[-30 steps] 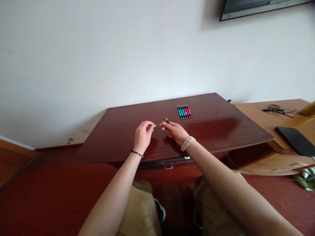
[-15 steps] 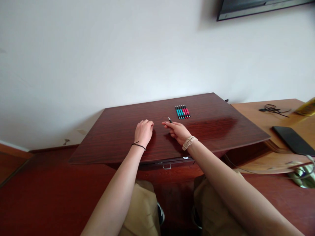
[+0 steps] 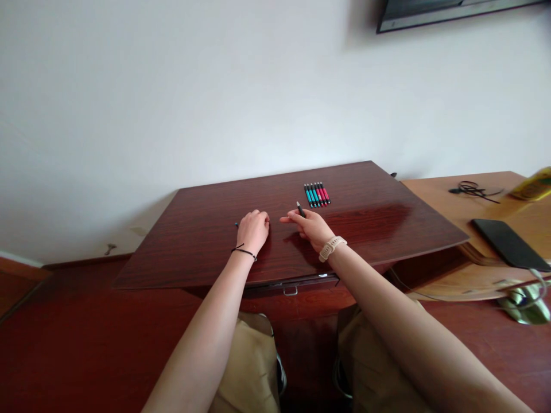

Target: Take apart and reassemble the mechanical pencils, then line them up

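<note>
Presently, hands: two bare hands over the worktop (image 3: 206, 252), both the seated person's own.
Right hand: the right hand (image 3: 310, 226) has its grip closed on one small dark pen piece (image 3: 300, 209), pinched at the fingertips.
Pen piece axis: short and slim; its long axis tilts up and away from the person, free end toward the wall.
Left hand: the left hand (image 3: 253, 229) rests on the wood with fingers curled shut; whether it holds anything cannot be told.
Pen row: about six pens (image 3: 317, 194), teal ones left, pink-red ones right, side by side, long axes running away from the person, near the far edge.
Speck: one tiny dark item (image 3: 236, 224) just left of the left hand.
Surface: dark reddish wood grain, glossy, rectangular.
</note>
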Available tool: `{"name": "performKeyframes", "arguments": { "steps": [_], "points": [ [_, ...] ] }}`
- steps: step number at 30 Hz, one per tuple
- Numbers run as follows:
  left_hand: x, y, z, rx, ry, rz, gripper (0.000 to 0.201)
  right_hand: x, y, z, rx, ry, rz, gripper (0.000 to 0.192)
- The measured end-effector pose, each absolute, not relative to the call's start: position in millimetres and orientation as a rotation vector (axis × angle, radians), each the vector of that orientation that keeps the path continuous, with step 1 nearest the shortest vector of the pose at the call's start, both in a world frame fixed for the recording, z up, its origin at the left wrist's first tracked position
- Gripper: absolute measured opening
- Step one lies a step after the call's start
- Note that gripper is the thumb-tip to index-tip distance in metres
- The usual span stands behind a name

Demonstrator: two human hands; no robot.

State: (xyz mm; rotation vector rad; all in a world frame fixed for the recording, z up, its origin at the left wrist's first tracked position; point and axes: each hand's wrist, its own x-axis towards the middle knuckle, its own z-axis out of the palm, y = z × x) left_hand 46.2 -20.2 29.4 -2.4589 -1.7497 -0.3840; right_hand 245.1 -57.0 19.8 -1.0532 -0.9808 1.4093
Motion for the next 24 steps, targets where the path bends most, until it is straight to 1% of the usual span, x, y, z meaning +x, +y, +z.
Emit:
{"name": "performKeyframes", "arguments": {
  "steps": [4,6,8,11,14,16,21,24],
  "points": [
    [43,-21,29,-2.477,-1.734,-0.393,0.021,244,-56,17,-1.105,-1.023,1.319,0.035],
    [42,-22,31,-2.480,-1.740,-0.397,0.021,244,-53,13,-1.153,-1.067,1.229,0.035],
    [42,-24,33,-2.480,-1.745,-0.403,0.020,245,-48,9,-1.187,-1.158,1.113,0.031],
    [44,-24,34,-2.477,-1.774,-0.394,0.019,246,-40,4,-1.226,-1.351,0.943,0.021],
    [46,-23,34,-2.478,-1.829,-0.378,0.017,245,-33,6,-1.352,-1.553,0.786,0.011],
    [47,-22,33,-2.478,-1.856,-0.388,0.017,242,-31,12,-1.466,-1.694,0.663,0.009],
    [47,-18,30,-2.479,-1.876,-0.416,0.018,229,-29,25,-1.734,-1.988,0.363,0.017],
    [47,-17,29,-2.476,-1.879,-0.413,0.016,222,-25,25,-1.803,-2.085,0.284,0.022]
  ]
}}
